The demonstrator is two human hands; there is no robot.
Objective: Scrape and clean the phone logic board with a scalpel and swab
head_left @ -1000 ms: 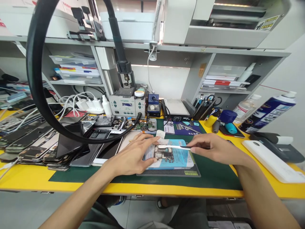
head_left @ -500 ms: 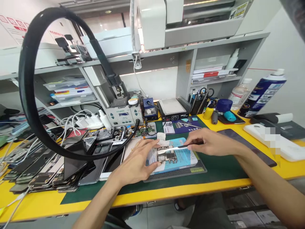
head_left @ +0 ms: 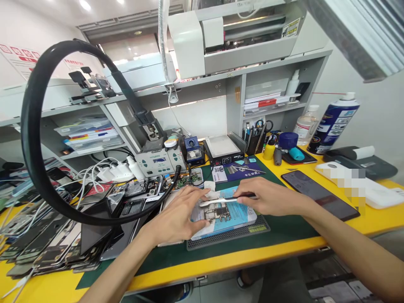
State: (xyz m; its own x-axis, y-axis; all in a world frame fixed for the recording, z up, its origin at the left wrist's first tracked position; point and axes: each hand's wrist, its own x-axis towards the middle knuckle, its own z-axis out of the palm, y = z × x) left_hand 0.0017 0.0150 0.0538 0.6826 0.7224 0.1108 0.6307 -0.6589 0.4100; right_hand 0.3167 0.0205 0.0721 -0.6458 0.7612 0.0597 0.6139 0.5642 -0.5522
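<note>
A phone circuit board (head_left: 219, 211) lies on a blue-and-white printed block (head_left: 238, 219), which sits on a grey perforated mat (head_left: 227, 236). My left hand (head_left: 178, 214) steadies the board from its left side, thumb at the near edge and fingers at the far edge. In my right hand (head_left: 260, 195) is a slim brush (head_left: 221, 201) with a black handle and a white neck and head, shaped like a toothbrush. Its white head reaches over the board's upper left, close to my left fingers. I cannot tell whether it touches the board. A small white piece (head_left: 210, 185) lies behind the block.
A thick black hose (head_left: 30, 147) loops over the left side from a hot-air station (head_left: 160, 162). Stacked phone parts (head_left: 53, 248) crowd the left. On the right are a dark phone (head_left: 318, 195), a white case (head_left: 341, 183) and a spray can (head_left: 333, 124).
The view has shifted, with the shelf and bench lower at left. My right hand and the brush have moved left over the board. My left hand stays at the board's left side.
</note>
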